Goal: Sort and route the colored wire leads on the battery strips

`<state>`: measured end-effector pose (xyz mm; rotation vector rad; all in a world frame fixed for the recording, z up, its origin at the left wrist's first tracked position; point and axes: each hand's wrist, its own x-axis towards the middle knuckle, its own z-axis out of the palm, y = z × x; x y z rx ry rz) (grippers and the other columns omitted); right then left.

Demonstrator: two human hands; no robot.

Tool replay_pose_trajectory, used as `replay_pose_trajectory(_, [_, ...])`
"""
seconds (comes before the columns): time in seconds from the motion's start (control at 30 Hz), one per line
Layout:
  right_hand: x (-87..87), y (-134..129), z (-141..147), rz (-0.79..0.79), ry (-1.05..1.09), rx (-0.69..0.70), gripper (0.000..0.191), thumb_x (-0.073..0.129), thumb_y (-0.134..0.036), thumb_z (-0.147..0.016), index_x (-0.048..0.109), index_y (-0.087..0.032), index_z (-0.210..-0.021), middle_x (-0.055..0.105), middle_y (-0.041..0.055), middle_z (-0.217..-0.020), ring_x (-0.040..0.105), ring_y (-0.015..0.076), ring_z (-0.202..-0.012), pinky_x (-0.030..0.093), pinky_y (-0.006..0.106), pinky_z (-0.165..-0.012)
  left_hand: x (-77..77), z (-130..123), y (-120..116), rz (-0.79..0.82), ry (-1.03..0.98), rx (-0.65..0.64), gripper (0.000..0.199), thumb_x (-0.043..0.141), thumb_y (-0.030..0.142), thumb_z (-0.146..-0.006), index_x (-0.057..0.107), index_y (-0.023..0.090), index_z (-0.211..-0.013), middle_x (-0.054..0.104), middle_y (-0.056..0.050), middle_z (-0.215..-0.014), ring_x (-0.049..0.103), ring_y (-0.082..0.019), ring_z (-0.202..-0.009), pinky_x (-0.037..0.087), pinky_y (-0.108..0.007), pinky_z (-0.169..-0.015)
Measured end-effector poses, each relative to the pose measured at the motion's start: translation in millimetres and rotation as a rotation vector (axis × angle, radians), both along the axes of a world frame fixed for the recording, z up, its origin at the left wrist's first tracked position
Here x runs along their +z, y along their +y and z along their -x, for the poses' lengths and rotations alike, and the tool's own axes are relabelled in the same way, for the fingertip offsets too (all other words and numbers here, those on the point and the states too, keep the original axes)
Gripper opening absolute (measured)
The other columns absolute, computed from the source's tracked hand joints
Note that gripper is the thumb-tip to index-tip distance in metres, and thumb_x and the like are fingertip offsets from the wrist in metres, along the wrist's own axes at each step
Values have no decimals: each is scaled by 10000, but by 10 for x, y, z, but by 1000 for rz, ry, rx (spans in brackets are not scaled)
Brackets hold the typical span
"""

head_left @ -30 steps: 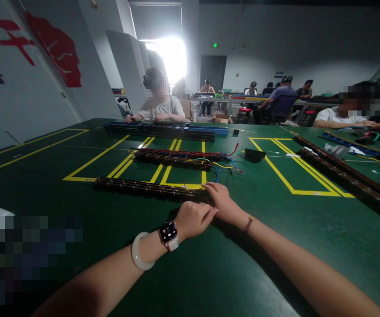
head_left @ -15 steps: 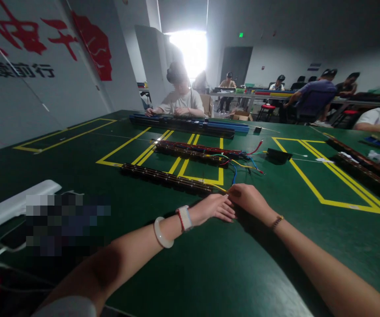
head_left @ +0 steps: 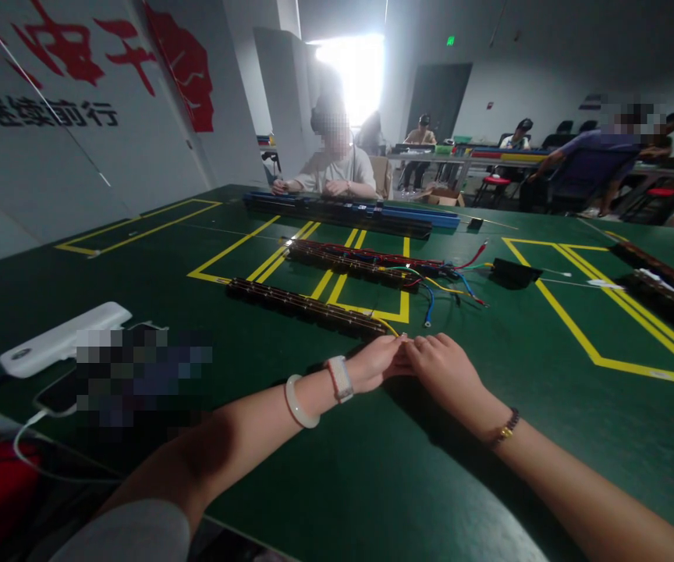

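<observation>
Folded inward now, left fingers [head_left: 396, 353] pinch the yellow wire [head_left: 389, 327] end; whether right fingers [head_left: 426, 349] grip is unclear.

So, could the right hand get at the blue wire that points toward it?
Probably yes: the end of the blue wire lies just beyond the right hand, with only bare green tabletop between. It may have to leave the left hand first, since their fingers meet.

Just behind the left hand [head_left: 379, 364] sits a pale woven watch strap [head_left: 340, 379] with reddish edging, then a smooth, rounded white bangle [head_left: 300, 402] farther up. Behind the right hand [head_left: 443, 367] is a dark beaded bracelet [head_left: 509, 425] carrying a gold-coloured bead.
</observation>
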<state>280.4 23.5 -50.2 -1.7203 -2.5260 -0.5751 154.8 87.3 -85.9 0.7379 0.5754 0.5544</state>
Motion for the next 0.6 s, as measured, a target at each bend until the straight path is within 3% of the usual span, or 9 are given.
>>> replay_pose_trajectory(0.1, [93,-27,26,39,47,-32,144,504,-218,-895,624,-141,-916,616,69,-801,557,175,-714,292,295,-647,13,-15,12,12,22,11,184,426,132,-920,530,101,-771,576,-4,-673,559,-71,-572,483,-210,-617])
replay_pose_trajectory(0.2, [159,-42,13,46,86,-111,202,509,-306,-903,616,-141,-856,609,77,-785,563,177,-717,296,285,-631,45,-18,14,27,20,-40,227,377,105,-916,535,97,-753,579,-15,-657,564,-77,-573,491,-228,-652])
replay_pose_trajectory(0.4, [149,-26,-73,212,126,-229,188,452,-174,-905,624,-145,-834,629,73,-769,581,160,-657,311,271,-586,56,21,-14,-30,-17,-54,196,432,223,-943,559,92,-871,649,-96,-846,636,-143,-763,483,-362,-859])
replay_pose_trajectory(0.6, [186,120,-272,193,165,-282,184,466,-174,-897,635,-161,-825,645,57,-828,585,161,-708,289,273,-600,92,43,-38,-114,8,-108,243,403,250,-959,565,69,-953,644,-150,-968,649,-169,-833,475,-369,-870])
